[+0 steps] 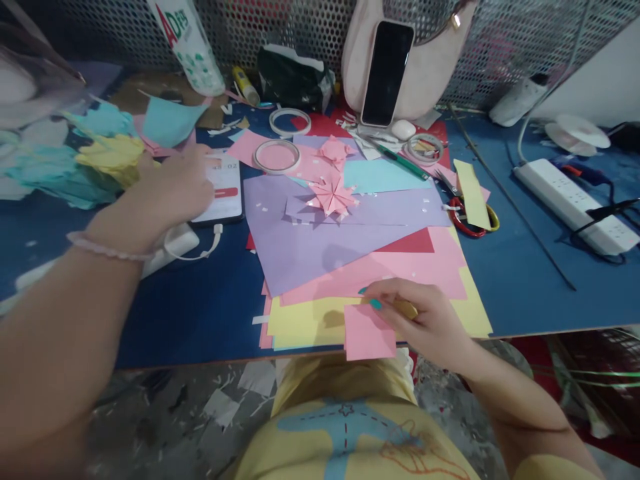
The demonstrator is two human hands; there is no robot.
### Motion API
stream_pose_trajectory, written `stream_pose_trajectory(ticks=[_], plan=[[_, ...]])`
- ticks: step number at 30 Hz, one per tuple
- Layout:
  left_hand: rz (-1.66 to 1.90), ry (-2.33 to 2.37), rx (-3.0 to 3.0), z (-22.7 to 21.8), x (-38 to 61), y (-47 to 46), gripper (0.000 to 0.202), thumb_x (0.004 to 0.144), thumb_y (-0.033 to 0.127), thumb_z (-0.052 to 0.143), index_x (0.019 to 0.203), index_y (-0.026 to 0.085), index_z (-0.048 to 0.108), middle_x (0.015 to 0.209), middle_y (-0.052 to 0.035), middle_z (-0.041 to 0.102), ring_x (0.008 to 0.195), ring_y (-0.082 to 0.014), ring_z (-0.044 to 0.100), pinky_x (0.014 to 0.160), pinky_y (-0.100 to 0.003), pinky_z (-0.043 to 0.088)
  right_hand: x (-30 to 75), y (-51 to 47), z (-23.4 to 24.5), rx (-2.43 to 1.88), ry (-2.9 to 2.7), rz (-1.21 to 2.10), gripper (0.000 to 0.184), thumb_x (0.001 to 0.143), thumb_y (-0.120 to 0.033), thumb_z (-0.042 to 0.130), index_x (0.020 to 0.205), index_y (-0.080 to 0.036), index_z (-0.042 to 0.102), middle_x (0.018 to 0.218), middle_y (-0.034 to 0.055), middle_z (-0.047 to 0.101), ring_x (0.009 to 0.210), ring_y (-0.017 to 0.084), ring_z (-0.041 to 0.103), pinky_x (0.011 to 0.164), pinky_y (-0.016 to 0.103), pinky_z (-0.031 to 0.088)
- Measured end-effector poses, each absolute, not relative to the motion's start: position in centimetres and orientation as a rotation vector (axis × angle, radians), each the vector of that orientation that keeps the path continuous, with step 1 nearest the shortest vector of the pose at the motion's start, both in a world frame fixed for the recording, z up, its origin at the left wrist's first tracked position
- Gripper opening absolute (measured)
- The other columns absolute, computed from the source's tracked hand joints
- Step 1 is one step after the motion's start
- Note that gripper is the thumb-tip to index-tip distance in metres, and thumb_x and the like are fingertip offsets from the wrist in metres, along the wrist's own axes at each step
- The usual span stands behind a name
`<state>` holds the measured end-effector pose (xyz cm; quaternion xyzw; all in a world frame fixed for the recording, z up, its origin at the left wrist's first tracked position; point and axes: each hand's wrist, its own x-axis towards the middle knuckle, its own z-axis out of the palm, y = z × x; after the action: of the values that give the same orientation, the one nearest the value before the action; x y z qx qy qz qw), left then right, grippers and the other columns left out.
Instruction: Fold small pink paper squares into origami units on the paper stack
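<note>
My right hand (425, 320) is closed in a pinch on the corner of a small square of pink paper (370, 333), held over the table's front edge. A small gold-coloured object (406, 308) shows between its fingers; its kind is unclear. My left hand (173, 183), slightly blurred, reaches over a phone (227, 187) with a lit screen, fingers apart and one near the display. Under the right hand are stacked yellow sheets (310, 323) and pink sheets (410, 270), with a purple sheet (300, 257) on top. A folded pink paper star (334, 197) and another pink folded piece (334, 152) lie farther back.
Red-handled scissors (463, 223) and a yellow strip (473, 197) lie right of the papers. Tape rolls (277, 155), a green pen (407, 164) and a propped phone (387, 73) are behind. A power strip (575, 203) sits right; crumpled paper (65, 173) lies left.
</note>
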<state>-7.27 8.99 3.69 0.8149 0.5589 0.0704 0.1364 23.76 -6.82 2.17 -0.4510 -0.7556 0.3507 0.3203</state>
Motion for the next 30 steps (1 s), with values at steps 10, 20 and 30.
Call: stream_pose_trajectory(ticks=[10, 20, 30], plan=[[0.432, 1.668, 2.544, 4.7, -5.6, 5.3, 0.04, 0.106, 0.022, 0.031, 0.139, 0.009, 0.05, 0.128, -0.0055, 0.067, 0.124, -0.0241, 0.059, 0.116, -0.042, 0.039, 23.9, -6.8, 2.1, -1.187, -1.979, 0.846, 0.02, 0.095, -0.016, 0.054, 0.099, -0.021, 0.073, 0.07, -0.0012, 0.072, 0.055, 0.01, 0.061, 0.049, 0.019, 0.045], [0.725, 0.224, 2.926, 1.4, 0.1, -1.4, 0.032, 0.11, 0.016, 0.037, 0.114, 0.015, 0.069, 0.107, -0.0082, 0.079, 0.089, -0.0178, 0.075, 0.074, -0.028, 0.055, 23.2, -6.9, 2.0, -1.178, -2.008, 0.759, 0.026, 0.093, -0.01, 0.049, 0.104, -0.019, 0.07, 0.067, -0.003, 0.068, 0.051, 0.009, 0.06, 0.047, 0.018, 0.047], [0.743, 0.736, 2.721, 0.0, 0.1, -1.2, 0.025, 0.1, 0.017, 0.044, 0.095, 0.018, 0.068, 0.067, 0.0009, 0.069, 0.058, -0.0134, 0.061, 0.053, -0.025, 0.037, 24.0, -7.0, 2.0, -1.01, -2.151, 0.148, 0.033, 0.109, -0.038, 0.039, 0.13, -0.019, 0.055, 0.119, 0.0154, 0.068, 0.111, 0.026, 0.067, 0.088, 0.039, 0.057]])
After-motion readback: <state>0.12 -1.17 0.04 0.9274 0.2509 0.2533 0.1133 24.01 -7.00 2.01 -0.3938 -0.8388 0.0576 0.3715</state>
